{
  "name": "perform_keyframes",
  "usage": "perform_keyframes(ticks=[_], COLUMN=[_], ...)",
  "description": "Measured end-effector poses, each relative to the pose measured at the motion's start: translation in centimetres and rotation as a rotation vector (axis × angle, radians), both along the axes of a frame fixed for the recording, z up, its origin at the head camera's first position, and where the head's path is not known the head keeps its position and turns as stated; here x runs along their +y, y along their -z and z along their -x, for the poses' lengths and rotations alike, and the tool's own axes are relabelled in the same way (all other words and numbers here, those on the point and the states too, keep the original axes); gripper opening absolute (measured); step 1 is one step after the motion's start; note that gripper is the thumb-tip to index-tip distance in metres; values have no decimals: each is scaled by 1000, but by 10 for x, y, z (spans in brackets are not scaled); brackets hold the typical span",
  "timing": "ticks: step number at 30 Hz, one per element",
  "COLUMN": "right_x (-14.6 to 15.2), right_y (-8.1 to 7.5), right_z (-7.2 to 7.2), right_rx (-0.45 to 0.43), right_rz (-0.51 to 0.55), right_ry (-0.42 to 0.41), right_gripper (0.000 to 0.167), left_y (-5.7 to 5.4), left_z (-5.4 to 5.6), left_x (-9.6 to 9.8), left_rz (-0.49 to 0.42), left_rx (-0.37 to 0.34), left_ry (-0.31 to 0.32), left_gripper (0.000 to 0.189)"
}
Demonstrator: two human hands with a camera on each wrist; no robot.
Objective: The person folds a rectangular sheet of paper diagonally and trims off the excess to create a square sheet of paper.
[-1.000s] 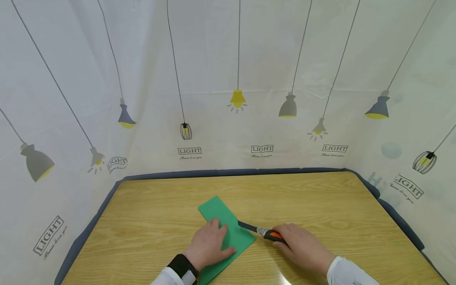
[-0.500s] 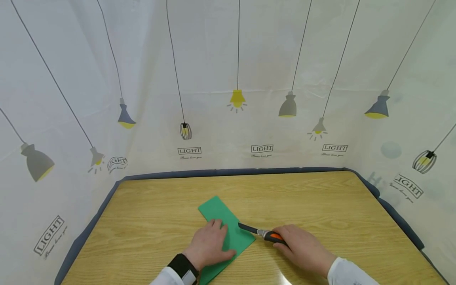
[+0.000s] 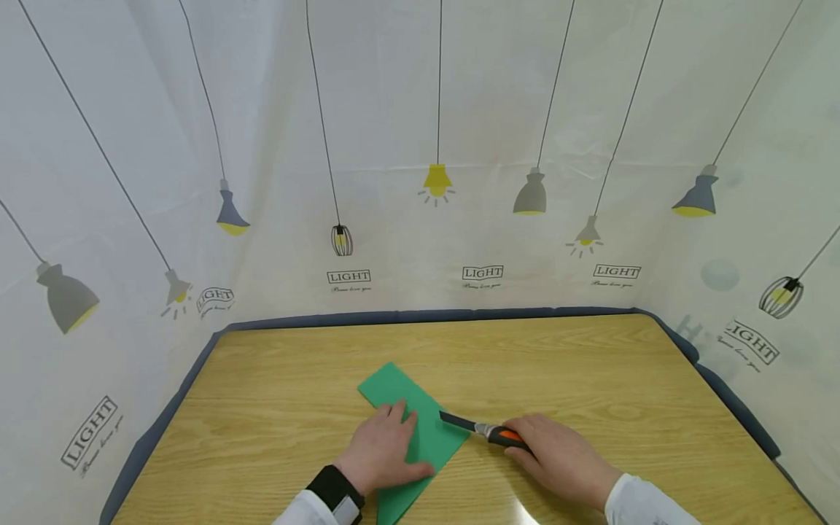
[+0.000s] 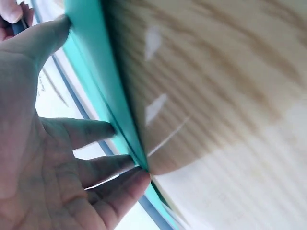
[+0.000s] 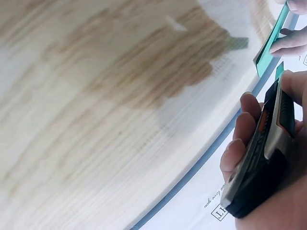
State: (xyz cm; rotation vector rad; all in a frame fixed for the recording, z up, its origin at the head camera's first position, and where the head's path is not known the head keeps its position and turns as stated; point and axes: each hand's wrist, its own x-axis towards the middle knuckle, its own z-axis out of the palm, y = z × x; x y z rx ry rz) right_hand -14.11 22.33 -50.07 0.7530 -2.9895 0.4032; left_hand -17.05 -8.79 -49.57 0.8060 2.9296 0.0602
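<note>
A green sheet [image 3: 433, 441], apparently folded in layers, lies slanted on the wooden table [image 3: 558, 357]. My left hand [image 3: 383, 448] rests on it with fingers and thumb spread. In the left wrist view, those fingertips [image 4: 136, 175] touch the green sheet [image 4: 91, 43]. To its right, my right hand [image 3: 558, 456] grips a utility knife [image 3: 504, 436] with a black, orange and silver handle. The knife's dark blade [image 3: 456, 420] points left, its tip at the sheet's right edge. Whether it cuts into the sheet cannot be told. The right wrist view shows the knife handle [image 5: 261, 153] inside curled fingers.
A pale curtain [image 3: 394, 109] printed with hanging lamps surrounds the table on the back and sides. Dark blue trim [image 3: 433, 316] runs along the table's edge. A black band [image 3: 335, 488] sits on the left wrist.
The green sheet has turned slightly under the left hand: its far end has shifted left and its near end right. The knife and right hand have hardly moved.
</note>
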Motion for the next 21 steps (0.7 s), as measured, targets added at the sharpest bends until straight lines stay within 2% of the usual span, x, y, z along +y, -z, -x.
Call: perform_keyframes(ticks=[4, 8, 10, 16, 19, 21], right_x=[1, 1, 1, 1, 1, 1], right_y=[0, 0, -1, -1, 0, 1], right_z=[1, 1, 1, 1, 1, 1], right_rx=[-20, -29, -30, -19, -9, -4], right_rz=[4, 7, 5, 2, 1, -1], right_ry=[12, 12, 7, 4, 5, 6], right_gripper=[31, 31, 32, 33, 33, 33], left_y=[2, 6, 8, 11, 8, 7], left_z=[0, 3, 5, 10, 10, 9], left_x=[-2, -5, -7, -13, -12, -11], left_rz=[-6, -49, -80, -147, -157, -151], left_rx=[16, 13, -22, -203, -240, -240], left_ry=[6, 28, 42, 44, 37, 29], left_gripper=[98, 102, 103, 101, 99, 99])
